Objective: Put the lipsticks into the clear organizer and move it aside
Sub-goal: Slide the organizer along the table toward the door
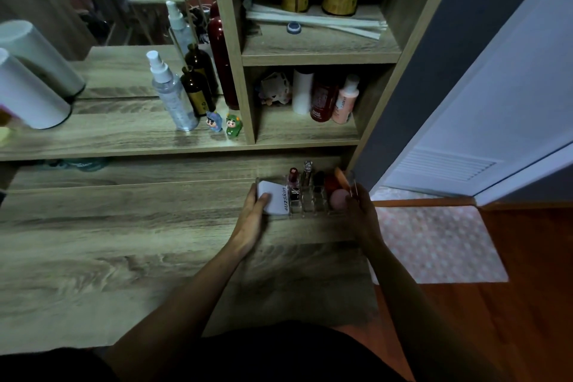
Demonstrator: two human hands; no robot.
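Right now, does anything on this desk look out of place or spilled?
Nothing stands out. The clear organizer sits upright on the desk, lipsticks standing in it, left hand and right hand on its ends. No spill visible.

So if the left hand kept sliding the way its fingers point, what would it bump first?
The left hand already touches the white pad in the organizer. Pushing on, it would probably meet the back panel under the shelf; depth is unclear.

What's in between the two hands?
The clear organizer, gripped at both ends by the left hand and right hand, holding lipsticks, in the head view.
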